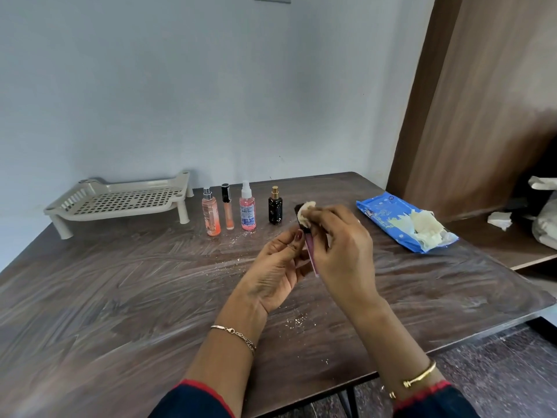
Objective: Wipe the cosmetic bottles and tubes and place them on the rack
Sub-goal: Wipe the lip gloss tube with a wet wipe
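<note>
My left hand (pixel 278 271) holds a pink tube (pixel 312 256) with a black cap above the middle of the table. My right hand (pixel 342 247) presses a white wipe (pixel 306 208) against the tube's cap end. Behind them a row stands upright: an orange spray bottle (pixel 211 215), a slim orange vial with a black cap (pixel 228 209), a pink spray bottle (pixel 248 211) and a small black bottle with a gold top (pixel 275 208). The beige slotted rack (pixel 120 200) sits at the back left with nothing on it.
A blue pack of wipes (pixel 404 223) lies open at the back right, a wipe sticking out. White crumbs speckle the dark wooden table (pixel 120 297). A wooden cupboard (pixel 482 116) stands on the right with crumpled tissue on its shelf.
</note>
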